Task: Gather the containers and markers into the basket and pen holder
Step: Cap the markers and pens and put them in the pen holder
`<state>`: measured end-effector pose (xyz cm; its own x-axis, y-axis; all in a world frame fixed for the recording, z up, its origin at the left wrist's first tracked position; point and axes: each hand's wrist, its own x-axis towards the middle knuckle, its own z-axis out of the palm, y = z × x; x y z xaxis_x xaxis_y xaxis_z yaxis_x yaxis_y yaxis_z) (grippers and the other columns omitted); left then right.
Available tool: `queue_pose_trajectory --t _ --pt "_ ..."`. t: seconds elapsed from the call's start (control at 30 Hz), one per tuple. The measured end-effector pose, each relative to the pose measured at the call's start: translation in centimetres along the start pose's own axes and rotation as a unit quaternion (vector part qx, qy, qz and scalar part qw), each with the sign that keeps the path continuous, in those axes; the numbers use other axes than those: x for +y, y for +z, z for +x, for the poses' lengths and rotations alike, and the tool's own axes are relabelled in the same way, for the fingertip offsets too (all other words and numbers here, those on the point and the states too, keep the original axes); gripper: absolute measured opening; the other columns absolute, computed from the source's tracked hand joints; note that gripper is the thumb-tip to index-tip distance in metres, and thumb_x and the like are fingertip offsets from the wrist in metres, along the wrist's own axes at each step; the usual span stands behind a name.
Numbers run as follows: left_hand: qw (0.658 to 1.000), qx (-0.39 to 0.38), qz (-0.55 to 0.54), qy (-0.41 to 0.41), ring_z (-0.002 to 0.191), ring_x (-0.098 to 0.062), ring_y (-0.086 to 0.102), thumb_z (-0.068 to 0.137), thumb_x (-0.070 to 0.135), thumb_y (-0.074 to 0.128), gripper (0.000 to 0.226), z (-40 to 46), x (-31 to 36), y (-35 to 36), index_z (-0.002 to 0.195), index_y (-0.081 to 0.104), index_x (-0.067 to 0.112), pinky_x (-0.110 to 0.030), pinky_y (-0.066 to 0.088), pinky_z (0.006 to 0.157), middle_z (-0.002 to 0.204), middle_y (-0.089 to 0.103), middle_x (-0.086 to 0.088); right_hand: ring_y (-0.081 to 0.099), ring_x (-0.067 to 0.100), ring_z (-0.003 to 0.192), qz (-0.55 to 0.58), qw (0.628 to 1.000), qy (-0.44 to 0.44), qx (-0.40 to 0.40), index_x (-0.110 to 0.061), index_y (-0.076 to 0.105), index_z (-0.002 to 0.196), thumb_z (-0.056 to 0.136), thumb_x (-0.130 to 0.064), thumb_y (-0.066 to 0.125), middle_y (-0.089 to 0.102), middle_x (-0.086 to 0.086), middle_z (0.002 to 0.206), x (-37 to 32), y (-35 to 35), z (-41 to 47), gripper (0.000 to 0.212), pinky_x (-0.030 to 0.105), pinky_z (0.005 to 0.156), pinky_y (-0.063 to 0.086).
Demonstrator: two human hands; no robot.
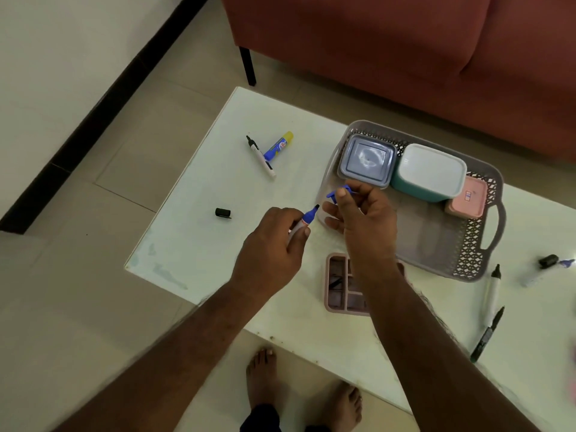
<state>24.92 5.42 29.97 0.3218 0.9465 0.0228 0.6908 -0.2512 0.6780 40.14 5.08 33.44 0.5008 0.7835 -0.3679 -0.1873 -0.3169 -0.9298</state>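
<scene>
Bare feet [305, 397] nearest me, on the floor at the worktop's [199, 244] near edge. My left hand [268, 244] is curled round a blue marker [307, 215], tip exposed and pointing right. My right hand [358, 210] pinches its blue cap [338, 193] just beside that tip. Step in hand, I judge: recap. Line the cap up with the barrel, push straight on, then drop the marker into the pink pen holder [335, 285] at the near edge. Grey basket [480, 232] further right already holds three containers [428, 171]. Loose black cap [223, 212] near the left edge. My right forearm hides much of the holder, so its contents are unclear; the markers at the right edge are blurred.
</scene>
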Motion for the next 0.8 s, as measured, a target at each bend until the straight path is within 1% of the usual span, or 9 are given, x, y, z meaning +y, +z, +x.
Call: queue_pose_trajectory --t 0.07,0.2,0.3,0.37,0.43,0.47,0.53,0.67,0.8 --pt "1.0 -0.002 0.006 0.009 0.077 -0.012 0.054 0.099 0.037 0.052 0.028 -0.1 0.7 0.2 0.116 0.057 0.016 -0.009 0.039 0.064 0.103 0.058 0.002 0.074 0.017 0.087 0.001 1.0 0.002 -0.028 -0.018 0.063 0.109 0.095 -0.019 0.062 0.072 0.006 0.101 -0.1 -0.6 -0.3 0.013 0.035 0.076 0.061" --pt "0.999 -0.004 0.013 0.033 0.073 -0.009 0.049 0.098 0.038 0.051 0.028 -0.2 1.6 0.5 0.114 0.057 0.017 -0.007 0.034 0.061 0.098 0.057 0.003 0.075 0.016 0.086 -0.016 0.998 -0.002 -0.061 -0.009 0.061 0.118 0.095 -0.017 0.062 0.071 0.008 0.103 -0.1 -1.7 -1.1 0.024 0.034 0.075 0.061" --pt "0.999 -0.009 0.018 0.044 0.073 -0.008 0.047 0.097 0.04 0.049 0.031 -0.3 2.3 0.7 0.114 0.058 0.015 -0.007 0.033 0.062 0.097 0.058 0.003 0.075 0.017 0.085 -0.031 0.997 0.0 -0.064 -0.011 0.063 0.115 0.094 -0.015 0.063 0.071 0.008 0.103 0.0 -2.5 -1.6 0.022 0.035 0.074 0.062" --pt "0.999 -0.012 0.012 0.051 0.075 -0.009 0.049 0.097 0.039 0.051 0.031 -0.3 2.8 0.9 0.114 0.058 0.014 -0.01 0.038 0.064 0.096 0.058 0.002 0.075 0.017 0.085 -0.041 0.997 -0.001 -0.064 -0.015 0.063 0.112 0.094 -0.014 0.064 0.071 0.008 0.103 0.0 -3.0 -1.8 0.018 0.035 0.074 0.062" --pt "0.999 -0.016 -0.008 0.033 0.08 -0.011 0.054 0.097 0.037 0.055 0.03 -0.3 3.4 0.9 0.116 0.058 0.014 -0.021 0.048 0.068 0.098 0.06 0.002 0.075 0.015 0.082 -0.051 0.996 -0.002 -0.069 -0.016 0.063 0.112 0.094 -0.014 0.064 0.071 0.008 0.103 0.0 -3.5 -1.8 0.018 0.031 0.071 0.062" --pt "0.999 -0.016 -0.026 0.012 0.083 -0.011 0.057 0.096 0.037 0.058 0.032 -0.3 3.8 0.9 0.12 0.057 0.015 -0.023 0.051 0.072 0.099 0.062 0.002 0.075 0.015 0.081 -0.054 0.996 -0.002 -0.07 -0.016 0.063 0.112 0.093 -0.014 0.064 0.071 0.008 0.102 -0.1 -3.8 -1.8 0.019 0.028 0.069 0.061" --pt "0.998 -0.018 -0.064 -0.021 0.086 -0.011 0.061 0.093 0.035 0.062 0.039 -0.2 4.7 0.9 0.126 0.053 0.015 -0.021 0.052 0.074 0.099 0.065 0.003 0.075 0.016 0.079 -0.047 0.997 0.004 -0.068 -0.013 0.065 0.113 0.093 -0.014 0.065 0.072 0.009 0.1 -0.5 -4.4 -1.6 0.021 0.027 0.067 0.061" --pt "0.996 -0.007 -0.083 -0.021 0.089 -0.012 0.064 0.095 0.029 0.062 0.025 0.2 6.1 1.6 0.114 0.066 0.013 -0.031 0.056 0.08 0.1 0.07 0.002 0.075 0.02 0.08 -0.009 0.998 0.017 -0.063 -0.015 0.067 0.105 0.091 -0.011 0.067 0.074 0.01 0.095 -1.2 -5.3 -1.3 0.014 0.032 0.07 0.062" --pt "0.993 -0.014 -0.096 -0.063 0.089 -0.013 0.065 0.094 0.023 0.064 0.019 1.0 7.6 2.2 0.11 0.068 0.014 -0.024 0.053 0.077 0.099 0.071 0.001 0.075 0.018 0.08 -0.019 0.999 -0.006 -0.051 -0.013 0.068 0.105 0.091 -0.01 0.068 0.073 0.011 0.096 -1.7 -5.9 -0.9 0.015 0.031 0.07 0.062"
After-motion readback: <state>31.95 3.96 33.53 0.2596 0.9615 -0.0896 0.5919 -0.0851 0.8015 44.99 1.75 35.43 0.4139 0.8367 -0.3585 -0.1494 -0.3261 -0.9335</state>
